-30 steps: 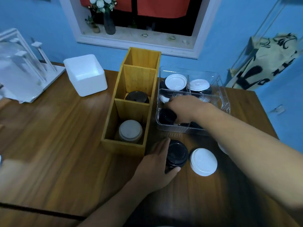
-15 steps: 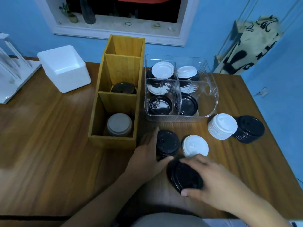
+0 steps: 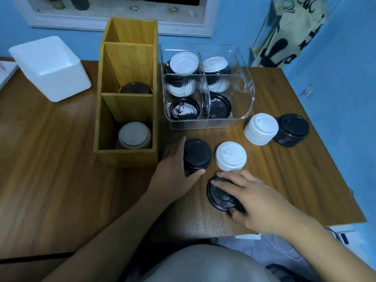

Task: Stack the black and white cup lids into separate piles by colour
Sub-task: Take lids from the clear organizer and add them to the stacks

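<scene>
Two hands, one black lid [image 3: 219, 197] to seat.
The left hand [image 3: 175, 174] grips the black pile [image 3: 197, 154] steady; the right hand [image 3: 254, 198] pinches the lid. Best bring it over level, then press squarely.

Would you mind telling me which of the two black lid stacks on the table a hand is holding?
The near black stack, by the wooden box: the left hand holds it. The far black stack stands untouched at right.

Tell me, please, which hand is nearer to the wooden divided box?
Left. The left hand is close beside the wooden box, gripping the black lid stack; the right hand is farther off, holding a single black lid.
</scene>
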Demonstrator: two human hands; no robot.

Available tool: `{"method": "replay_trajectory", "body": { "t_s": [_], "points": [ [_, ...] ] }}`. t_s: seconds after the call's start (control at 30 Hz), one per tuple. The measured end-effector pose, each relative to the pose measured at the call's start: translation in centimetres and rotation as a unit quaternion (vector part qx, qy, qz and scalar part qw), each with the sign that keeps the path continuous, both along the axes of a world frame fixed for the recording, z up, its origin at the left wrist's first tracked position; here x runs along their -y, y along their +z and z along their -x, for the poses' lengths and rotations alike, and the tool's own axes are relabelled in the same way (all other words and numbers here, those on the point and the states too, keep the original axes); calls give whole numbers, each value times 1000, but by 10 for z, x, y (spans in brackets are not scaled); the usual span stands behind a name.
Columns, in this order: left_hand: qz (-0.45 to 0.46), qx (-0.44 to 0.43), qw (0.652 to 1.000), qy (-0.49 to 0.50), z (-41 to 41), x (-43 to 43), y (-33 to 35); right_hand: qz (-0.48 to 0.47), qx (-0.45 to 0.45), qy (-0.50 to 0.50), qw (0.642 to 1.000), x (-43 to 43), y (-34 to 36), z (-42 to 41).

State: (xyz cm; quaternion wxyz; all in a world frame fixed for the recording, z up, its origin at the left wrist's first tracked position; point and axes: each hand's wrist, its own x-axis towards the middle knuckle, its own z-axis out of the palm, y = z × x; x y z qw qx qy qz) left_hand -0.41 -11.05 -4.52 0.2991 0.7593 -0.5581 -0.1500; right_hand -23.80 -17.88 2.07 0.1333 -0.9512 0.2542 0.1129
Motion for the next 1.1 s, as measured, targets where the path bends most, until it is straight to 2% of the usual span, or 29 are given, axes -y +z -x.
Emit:
{"method": "replay_trajectory", "body": {
  "t_s": [0.13, 0.2, 0.27, 0.33, 0.4, 0.47, 0.53, 0.67, 0.87, 0.97, 1.1],
  "points": [
    [4, -1, 1000, -1, 0, 0, 0, 178, -19, -140, 974, -19, -4, -4],
    [6, -3, 1000, -2, 1, 0, 1, 199, 4, -195, 960, -26, -1, -1],
    [8, -6, 1000, -1, 1, 0, 1, 168, 39, -176, 969, -23, 6, 8],
    [10, -7, 1000, 1, 1, 0, 1, 67, 68, -101, 990, -10, 9, 20],
    [8, -2, 1000, 3, 2, -1, 0, -32, 62, -27, 997, 3, 8, 25],
    [10, 1, 1000, 2, 2, 0, 0, -86, 52, 14, 995, 7, -1, 20],
    [11, 0, 1000, 1, 2, 0, 0, -86, 56, 34, 994, 6, -13, 13],
    [8, 0, 1000, -7, 1, 0, -1, -78, 122, 25, 989, 5, -21, 10],
    [0, -21, 999, -33, 0, -2, 0, -68, 199, -5, 978, 34, 15, -5],
    [1, -33, 999, -37, 0, -2, 1, -37, 187, 4, 982, 53, 25, -36],
    [1, -43, 999, -29, -1, -2, 2, -18, 123, 44, 991, 70, 16, -72]
  ]
}}
